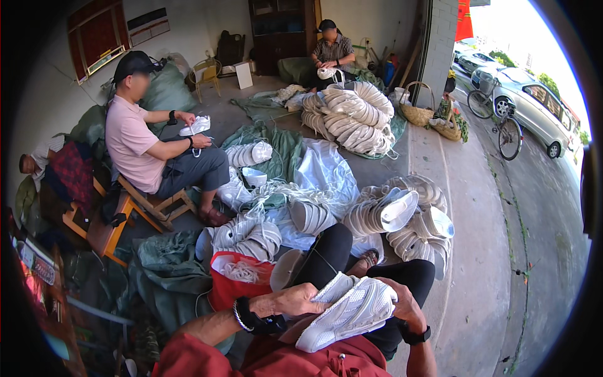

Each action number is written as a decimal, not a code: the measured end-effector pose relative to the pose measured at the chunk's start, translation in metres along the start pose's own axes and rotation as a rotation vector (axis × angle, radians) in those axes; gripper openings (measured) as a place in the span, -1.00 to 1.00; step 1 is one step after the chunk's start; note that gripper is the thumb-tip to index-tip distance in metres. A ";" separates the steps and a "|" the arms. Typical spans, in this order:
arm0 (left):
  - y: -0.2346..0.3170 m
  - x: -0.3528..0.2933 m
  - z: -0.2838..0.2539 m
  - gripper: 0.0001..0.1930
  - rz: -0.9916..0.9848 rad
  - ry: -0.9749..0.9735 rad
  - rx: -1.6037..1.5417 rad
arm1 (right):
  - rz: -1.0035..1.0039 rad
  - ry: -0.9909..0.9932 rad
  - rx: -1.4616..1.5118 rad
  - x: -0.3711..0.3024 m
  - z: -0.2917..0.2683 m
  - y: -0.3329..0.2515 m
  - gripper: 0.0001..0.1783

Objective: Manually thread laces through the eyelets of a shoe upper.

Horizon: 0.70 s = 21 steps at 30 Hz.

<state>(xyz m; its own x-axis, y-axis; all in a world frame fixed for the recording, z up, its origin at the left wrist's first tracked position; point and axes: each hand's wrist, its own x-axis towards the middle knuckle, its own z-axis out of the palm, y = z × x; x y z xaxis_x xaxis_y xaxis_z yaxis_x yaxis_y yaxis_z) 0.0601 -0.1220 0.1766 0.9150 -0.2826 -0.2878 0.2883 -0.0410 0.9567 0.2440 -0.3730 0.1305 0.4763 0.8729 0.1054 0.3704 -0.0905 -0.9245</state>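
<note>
A white mesh shoe upper (352, 314) lies across my lap, tilted up towards the right. My left hand (298, 300) is closed on its left edge, by the opening, and some of the fingers are hidden behind the material. At the other end my right hand (406, 304) grips the upper from the side, its fingertips partly out of sight. Beside my left knee, a red bag (225, 293) holds a heap of white laces (244, 271). Stacks of similar uppers (313, 217) sit on the floor just beyond my knees.
A person in a pink shirt (135, 135) works at the left; another (333, 53) sits at the back beside a big pile of uppers (352, 116). Green sacking (166, 264) covers floor at the left. Wicker baskets (418, 115), a bicycle (509, 135) and a silver car (531, 100) stand right.
</note>
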 end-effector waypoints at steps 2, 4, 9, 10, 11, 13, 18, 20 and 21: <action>-0.002 0.000 0.000 -0.57 -0.015 0.016 -0.003 | 0.002 0.050 0.140 0.000 0.007 0.006 -0.38; -0.006 0.001 0.000 -0.54 -0.017 0.042 0.031 | 0.002 0.095 0.236 0.000 0.014 0.013 -0.41; -0.015 0.004 -0.013 -0.52 -0.044 0.194 -0.051 | 0.003 0.216 0.258 -0.003 0.020 0.033 -0.52; -0.014 0.002 -0.024 -0.57 -0.193 0.215 0.030 | -0.067 0.268 0.142 -0.003 0.019 0.036 -0.58; -0.013 -0.001 -0.029 -0.58 -0.154 0.212 0.028 | -0.068 0.263 0.137 -0.002 0.016 0.040 -0.59; -0.009 -0.005 -0.032 -0.57 -0.108 0.265 0.111 | 0.000 0.282 0.338 0.000 0.020 0.048 -0.61; 0.008 -0.015 -0.035 -0.61 -0.037 0.342 -0.096 | 0.080 0.187 0.477 0.001 0.032 0.064 -0.64; 0.007 -0.019 -0.038 -0.64 -0.053 0.434 -0.188 | 0.097 0.191 0.409 -0.001 0.029 0.068 -0.64; 0.004 -0.021 -0.040 -0.65 -0.052 0.472 -0.246 | 0.111 0.191 0.424 -0.001 0.028 0.071 -0.64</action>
<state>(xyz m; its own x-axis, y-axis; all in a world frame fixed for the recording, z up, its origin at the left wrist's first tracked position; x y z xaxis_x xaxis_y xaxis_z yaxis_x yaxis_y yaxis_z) 0.0538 -0.0782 0.1847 0.9089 0.1776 -0.3772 0.3424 0.1980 0.9184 0.2472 -0.3666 0.0548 0.6475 0.7616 0.0266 -0.0300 0.0604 -0.9977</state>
